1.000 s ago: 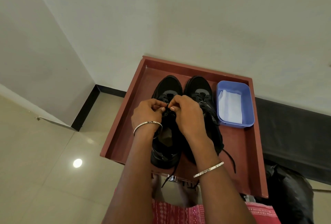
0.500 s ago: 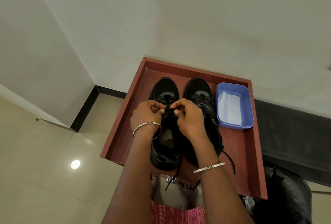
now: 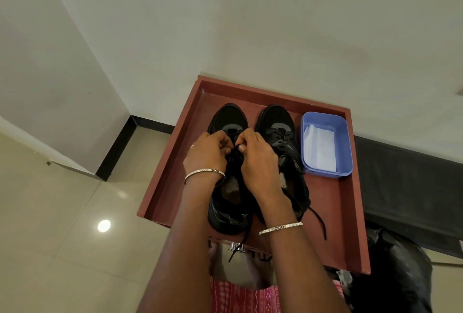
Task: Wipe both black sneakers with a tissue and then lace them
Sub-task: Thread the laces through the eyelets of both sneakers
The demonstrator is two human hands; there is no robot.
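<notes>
Both black sneakers are set side by side, toes toward the top of the frame, on the red-brown surface (image 3: 335, 202) with its raised rim, right in the centre of the picture. The left-hand sneaker (image 3: 230, 117) is the one being handled: its black lace (image 3: 234, 149) is pinched just below the toe cap by both hands at once. The left hand (image 3: 204, 156) is curled in from the left, its grip clamped on the lace. The right hand (image 3: 259, 162) is curled in from the right, thumbnail turned up, its grip clamped on that same lace, and the fingertips of the two hands are almost touching. A loose end of the lace is seen hanging over the near edge of the surface, at lower centre.

The second sneaker (image 3: 276, 120) is parked just beside the first, to the right, its trailing lace end (image 3: 319, 222) laid out on the surface toward the lower right. A blue tub (image 3: 348, 142) is placed at the upper right of the surface, just beside that second sneaker, and a folded white tissue (image 3: 320, 150) is held inside it. A silver bangle (image 3: 204, 172) is worn on the left wrist, and another on the right. The tiled floor (image 3: 62, 225) is shown at the lower left, and the white wall (image 3: 225, 24) across the top.
</notes>
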